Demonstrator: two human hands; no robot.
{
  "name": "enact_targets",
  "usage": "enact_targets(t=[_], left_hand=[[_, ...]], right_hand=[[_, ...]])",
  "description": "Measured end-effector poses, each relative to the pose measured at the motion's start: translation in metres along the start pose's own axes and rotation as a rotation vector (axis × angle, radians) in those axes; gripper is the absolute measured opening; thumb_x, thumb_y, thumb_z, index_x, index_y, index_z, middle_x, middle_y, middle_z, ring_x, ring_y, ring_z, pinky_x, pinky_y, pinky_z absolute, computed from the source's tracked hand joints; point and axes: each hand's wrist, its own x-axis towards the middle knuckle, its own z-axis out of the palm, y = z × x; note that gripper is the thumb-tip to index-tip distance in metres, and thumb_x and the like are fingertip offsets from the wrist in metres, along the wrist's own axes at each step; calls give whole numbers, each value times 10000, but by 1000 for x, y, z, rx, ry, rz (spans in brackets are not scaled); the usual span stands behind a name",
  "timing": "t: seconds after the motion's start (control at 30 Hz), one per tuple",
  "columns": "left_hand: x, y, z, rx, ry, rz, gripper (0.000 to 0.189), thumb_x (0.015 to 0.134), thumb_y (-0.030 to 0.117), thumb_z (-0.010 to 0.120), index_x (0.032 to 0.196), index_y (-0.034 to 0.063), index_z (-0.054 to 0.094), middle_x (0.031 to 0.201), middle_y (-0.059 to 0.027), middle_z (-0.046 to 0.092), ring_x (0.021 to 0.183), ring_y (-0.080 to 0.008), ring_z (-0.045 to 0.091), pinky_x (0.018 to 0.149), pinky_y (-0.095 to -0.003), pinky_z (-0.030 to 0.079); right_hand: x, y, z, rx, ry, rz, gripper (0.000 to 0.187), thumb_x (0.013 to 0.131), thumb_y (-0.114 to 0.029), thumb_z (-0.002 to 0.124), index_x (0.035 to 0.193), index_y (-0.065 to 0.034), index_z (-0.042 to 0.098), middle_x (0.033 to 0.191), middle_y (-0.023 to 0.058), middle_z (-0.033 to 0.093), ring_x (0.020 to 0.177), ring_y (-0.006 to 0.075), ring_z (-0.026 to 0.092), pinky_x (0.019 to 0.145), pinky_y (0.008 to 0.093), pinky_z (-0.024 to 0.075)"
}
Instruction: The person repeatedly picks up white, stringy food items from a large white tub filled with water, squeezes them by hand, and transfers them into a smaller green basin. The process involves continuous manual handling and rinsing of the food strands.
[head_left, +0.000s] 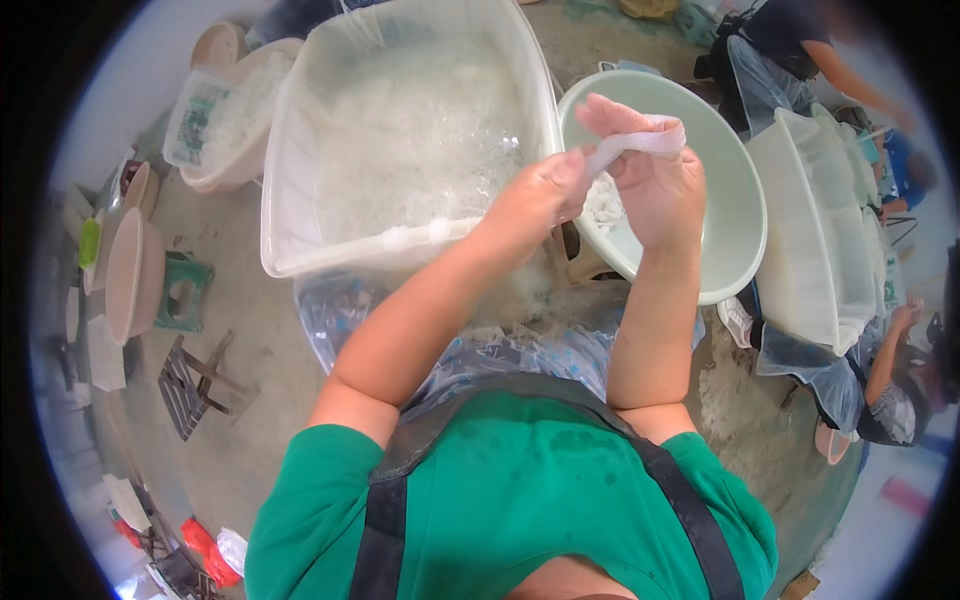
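My left hand (544, 199) grips one end of a pale, translucent strip (637, 142) that looks wet; its material cannot be told. The strip runs across to my right hand (656, 176) and loops over its fingers, and that thumb side is partly covered by it. Both hands are raised between a large white plastic tub (274, 187) and a round pale green basin (739, 217). Cloudy water with whitish, stringy matter (420, 142) fills much of the tub. White scraps (602, 204) lie in the basin, below my hands.
Pink basins (135, 277), a green stool (184, 292) and a small slatted folding stool (191, 382) stand at the left. A basket (196, 124) holds more whitish matter. At the right, co-workers (787, 52) are around another white tub (806, 240). A brown stool (581, 262) stands under the green basin.
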Motion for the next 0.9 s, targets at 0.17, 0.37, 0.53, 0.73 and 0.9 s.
enact_targets(t=[0.17, 0.37, 0.53, 0.73, 0.9], left_hand=[[6, 15, -18, 605, 244, 105, 457, 922, 460, 437, 733, 65, 567, 583, 65, 397, 550, -86, 373, 526, -257, 311], [0, 23, 15, 412, 381, 462, 560, 857, 553, 475, 1000, 12, 514, 896, -63, 521, 867, -136, 493, 726, -306, 386], [-7, 30, -25, 641, -37, -43, 278, 882, 257, 367, 953, 28, 509, 861, -54, 513, 829, -164, 475, 742, -342, 392], [0, -23, -22, 527, 210, 181, 180, 867, 163, 375, 712, 91, 435, 625, 6, 363, 553, -111, 325, 508, -270, 287], [24, 15, -20, -85, 456, -58, 239, 851, 136, 351, 615, 147, 313, 589, 37, 291, 484, -84, 229, 423, -240, 173]], right_hand=[[1, -1, -1, -1041, -254, -199, 149, 813, -161, 600, 871, -50, 682, 946, 79, 665, 775, 243, 614, 717, 336, 488], [11, -6, 7, -665, -208, -216, 134, 799, -156, 626, 846, -41, 674, 1190, 120, 566, 1125, 265, 501, 916, 376, 411], [11, 3, -29, 174, 196, -107, 228, 932, -304, 482, 951, -101, 585, 1374, 143, 388, 1289, 280, 337, 1047, 468, 276], [10, -4, 0, 633, -165, 44, 224, 970, -244, 409, 918, -62, 529, 1104, 176, 591, 624, 148, 541, 600, 280, 449], [5, -28, 6, -448, -160, -273, 193, 878, -194, 571, 1036, -91, 529, 1042, 158, 598, 668, 192, 533, 606, 284, 448]])
